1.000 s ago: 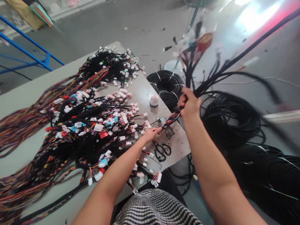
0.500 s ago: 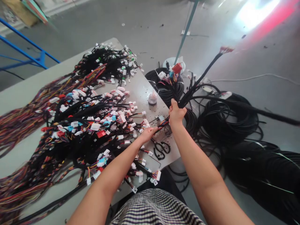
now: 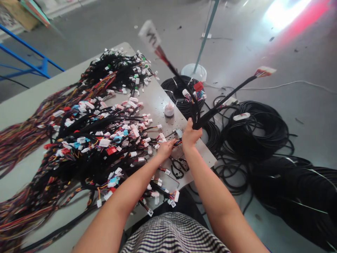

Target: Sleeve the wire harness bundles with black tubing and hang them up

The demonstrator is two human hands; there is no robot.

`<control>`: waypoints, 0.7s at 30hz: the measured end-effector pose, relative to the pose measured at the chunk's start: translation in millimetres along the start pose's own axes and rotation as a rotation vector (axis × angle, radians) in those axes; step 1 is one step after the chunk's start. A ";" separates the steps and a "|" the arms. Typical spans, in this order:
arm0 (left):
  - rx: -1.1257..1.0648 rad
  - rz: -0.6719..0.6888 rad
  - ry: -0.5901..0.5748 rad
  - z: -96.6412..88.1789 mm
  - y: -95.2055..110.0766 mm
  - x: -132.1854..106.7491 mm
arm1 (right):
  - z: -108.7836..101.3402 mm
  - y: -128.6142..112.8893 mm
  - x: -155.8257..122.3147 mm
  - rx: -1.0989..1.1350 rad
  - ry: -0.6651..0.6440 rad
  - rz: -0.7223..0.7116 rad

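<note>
My right hand is closed round a black-sleeved wire harness whose branches fan up and to the right, ending in white and red connectors. My left hand pinches the same harness's coloured wires just left of the right hand, above the table's right corner. A big heap of similar harnesses with white, red and blue connectors covers the grey table to the left. Black scissors lie just below my hands.
A small bottle stands on the table beyond my hands. Coils of black cable lie on the floor to the right, with a white bucket and a green pole behind. A blue metal frame stands far left.
My right hand has come down and left, close to the left hand, swinging the harness branches over; one labelled branch now sticks up to the left. The left hand has hardly moved.
</note>
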State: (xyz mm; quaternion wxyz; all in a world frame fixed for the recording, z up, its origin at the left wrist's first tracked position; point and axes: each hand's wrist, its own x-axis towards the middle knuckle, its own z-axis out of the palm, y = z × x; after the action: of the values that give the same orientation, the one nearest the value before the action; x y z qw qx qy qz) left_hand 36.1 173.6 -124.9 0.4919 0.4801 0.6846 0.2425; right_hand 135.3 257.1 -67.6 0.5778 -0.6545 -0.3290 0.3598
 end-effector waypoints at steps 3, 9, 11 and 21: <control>0.078 0.030 0.062 -3.9 -7.1 -5.3 | 2.8 1.6 -12.9 -0.112 0.036 -0.047; 0.009 0.022 -0.130 -5.3 3.8 11.8 | 4.3 7.8 -18.3 -0.087 0.086 -0.025; 0.042 0.016 -0.072 -3.0 5.2 12.1 | -1.8 5.5 -10.0 -0.009 0.027 0.005; -0.001 -0.047 -0.112 -6.7 2.4 5.7 | 2.8 -21.7 25.8 0.371 -0.180 0.403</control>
State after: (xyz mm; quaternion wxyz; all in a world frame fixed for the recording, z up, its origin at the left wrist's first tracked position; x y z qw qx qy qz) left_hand 30.8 180.7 -122.9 0.5353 0.4765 0.6669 0.2041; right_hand 146.1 282.9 -48.7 0.5731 -0.5552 -0.1708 0.5781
